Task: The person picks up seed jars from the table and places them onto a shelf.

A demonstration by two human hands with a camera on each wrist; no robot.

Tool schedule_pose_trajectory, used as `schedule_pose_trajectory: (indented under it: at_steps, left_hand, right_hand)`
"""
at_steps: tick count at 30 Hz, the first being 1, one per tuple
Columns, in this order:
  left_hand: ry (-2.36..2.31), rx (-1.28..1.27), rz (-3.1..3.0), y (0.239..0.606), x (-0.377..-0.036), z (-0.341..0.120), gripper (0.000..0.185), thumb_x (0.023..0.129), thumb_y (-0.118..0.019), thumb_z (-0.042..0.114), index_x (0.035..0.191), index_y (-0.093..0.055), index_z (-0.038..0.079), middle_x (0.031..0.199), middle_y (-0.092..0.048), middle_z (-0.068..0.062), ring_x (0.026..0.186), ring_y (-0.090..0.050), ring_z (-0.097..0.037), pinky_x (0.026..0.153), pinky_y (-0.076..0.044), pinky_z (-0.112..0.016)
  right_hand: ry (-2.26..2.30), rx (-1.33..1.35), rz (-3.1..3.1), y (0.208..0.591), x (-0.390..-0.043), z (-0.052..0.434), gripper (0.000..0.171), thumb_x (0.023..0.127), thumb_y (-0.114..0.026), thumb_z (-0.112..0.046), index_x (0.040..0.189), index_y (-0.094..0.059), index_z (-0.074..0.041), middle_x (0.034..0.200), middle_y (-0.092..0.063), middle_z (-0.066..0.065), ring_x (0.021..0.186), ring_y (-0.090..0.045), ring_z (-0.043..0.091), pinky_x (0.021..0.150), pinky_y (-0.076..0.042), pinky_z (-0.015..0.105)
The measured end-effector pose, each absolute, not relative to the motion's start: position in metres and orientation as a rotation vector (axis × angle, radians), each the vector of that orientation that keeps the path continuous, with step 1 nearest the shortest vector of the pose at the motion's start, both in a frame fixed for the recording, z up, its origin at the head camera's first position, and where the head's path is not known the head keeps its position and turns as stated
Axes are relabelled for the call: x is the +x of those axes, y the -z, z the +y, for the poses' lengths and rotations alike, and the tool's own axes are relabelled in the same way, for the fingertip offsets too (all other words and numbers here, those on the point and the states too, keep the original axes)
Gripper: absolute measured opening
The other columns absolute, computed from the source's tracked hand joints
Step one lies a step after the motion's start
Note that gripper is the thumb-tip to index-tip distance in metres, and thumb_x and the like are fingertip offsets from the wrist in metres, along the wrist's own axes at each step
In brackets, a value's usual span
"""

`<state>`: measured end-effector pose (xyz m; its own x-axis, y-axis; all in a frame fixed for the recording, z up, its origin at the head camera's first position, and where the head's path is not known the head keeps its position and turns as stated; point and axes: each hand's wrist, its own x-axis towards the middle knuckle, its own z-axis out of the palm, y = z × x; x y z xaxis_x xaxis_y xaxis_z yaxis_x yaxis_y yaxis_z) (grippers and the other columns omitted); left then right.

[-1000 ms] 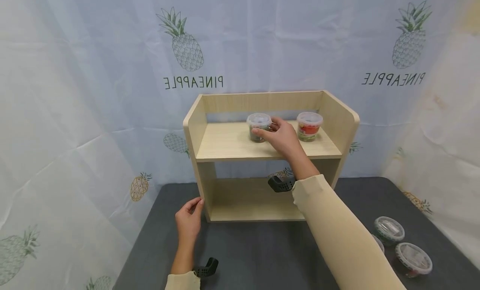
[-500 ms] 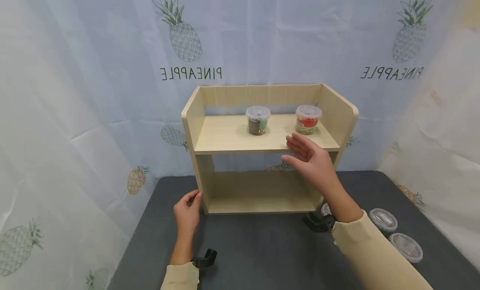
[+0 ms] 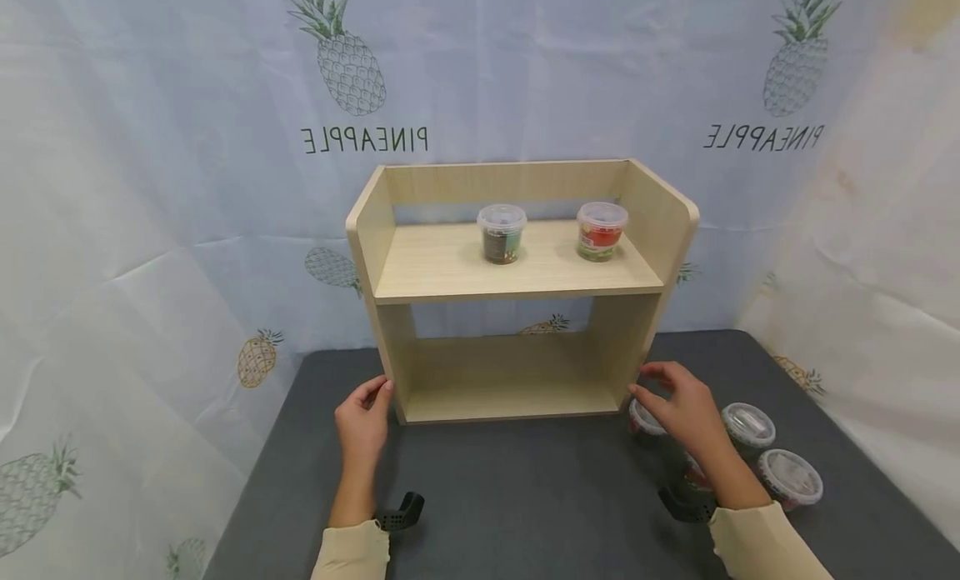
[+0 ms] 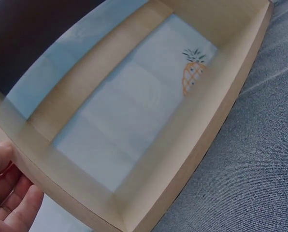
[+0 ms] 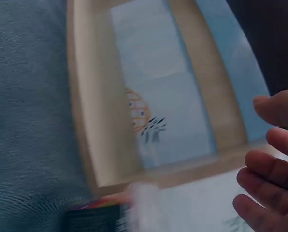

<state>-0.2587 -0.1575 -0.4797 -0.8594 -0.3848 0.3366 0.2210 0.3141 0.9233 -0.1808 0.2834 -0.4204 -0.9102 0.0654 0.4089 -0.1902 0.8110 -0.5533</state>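
Note:
A pale wooden two-tier shelf (image 3: 517, 295) stands on the dark table. My left hand (image 3: 362, 419) holds the front edge of its left side panel; in the left wrist view the thumb (image 4: 0, 155) lies on the edge and the other fingers bend along the outer side. At the right panel, my right hand (image 3: 686, 409) has its fingers apart and loosely bent, with nothing between them in the right wrist view. On the upper board sit two lidded clear tubs, one with a dark label (image 3: 501, 234) and one with a red label (image 3: 600, 232).
Several more lidded tubs sit on the table at the right: one by the shelf's lower right corner (image 3: 647, 419), one partly behind my right wrist, and two farther right (image 3: 748, 426). A pineapple-print curtain (image 3: 480, 80) hangs behind.
My right hand has let go of the dark-labelled tub on the upper board, then drawn back and down to the shelf's right side. The left hand has stayed at the left panel.

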Motion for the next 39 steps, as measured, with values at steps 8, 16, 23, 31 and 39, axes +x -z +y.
schedule_pose_trajectory:
  at_steps: [8, 16, 23, 31, 39]
  left_hand:
    - [1.581, 0.150, -2.072, 0.481, -0.260, -0.157, 0.023, 0.093, -0.070, 0.020, 0.107, -0.075, 0.003, 0.101, -0.074, -0.016, 0.091, -0.065, -0.012, 0.093, -0.049, -0.044]
    - [1.557, 0.140, -2.106, 0.480, -0.259, -0.155, 0.022, 0.093, -0.071, 0.020, 0.107, -0.075, 0.004, 0.100, -0.075, -0.012, 0.095, -0.067, -0.016, 0.086, -0.051, -0.030]
    - [1.569, 0.128, -2.095, 0.481, -0.260, -0.156, 0.024, 0.093, -0.070, 0.022, 0.108, -0.075, 0.004, 0.102, -0.075, -0.012, 0.099, -0.067, -0.022, 0.088, -0.051, -0.035]
    - [1.583, 0.122, -2.072, 0.481, -0.260, -0.159, 0.023, 0.093, -0.071, 0.021, 0.107, -0.075, 0.003, 0.100, -0.075, -0.014, 0.095, -0.067, -0.017, 0.092, -0.050, -0.043]
    - [1.601, 0.123, -2.070, 0.479, -0.257, -0.159, 0.025, 0.093, -0.071, 0.023, 0.108, -0.075, 0.003, 0.101, -0.075, -0.014, 0.096, -0.066, -0.020, 0.093, -0.050, -0.044]
  right_hand:
    - [-0.644, -0.004, -2.874, 0.439, -0.179, 0.305, 0.084, 0.087, -0.071, -0.047, 0.139, -0.043, 0.012, 0.134, -0.047, 0.038, 0.121, -0.045, 0.056, 0.092, -0.041, 0.066]
    - [-0.454, 0.010, -3.053, 0.451, -0.183, 0.318, 0.089, 0.079, -0.075, -0.055, 0.127, -0.053, 0.017, 0.117, -0.060, 0.038, 0.110, -0.052, 0.059, 0.093, -0.038, 0.068]
    - [-0.523, -0.003, -3.075, 0.448, -0.188, 0.314, 0.087, 0.074, -0.082, -0.046, 0.128, -0.053, 0.016, 0.119, -0.060, 0.038, 0.110, -0.052, 0.059, 0.089, -0.041, 0.066]
    - [-0.549, 0.053, -2.957, 0.456, -0.184, 0.289, 0.083, 0.066, -0.090, -0.029, 0.126, -0.053, 0.015, 0.119, -0.057, 0.035, 0.107, -0.057, 0.052, 0.081, -0.048, 0.061]
    - [-0.642, 0.154, -2.815, 0.478, -0.185, 0.276, 0.080, 0.067, -0.089, -0.017, 0.133, -0.051, 0.008, 0.123, -0.057, 0.030, 0.109, -0.058, 0.047, 0.083, -0.048, 0.059]
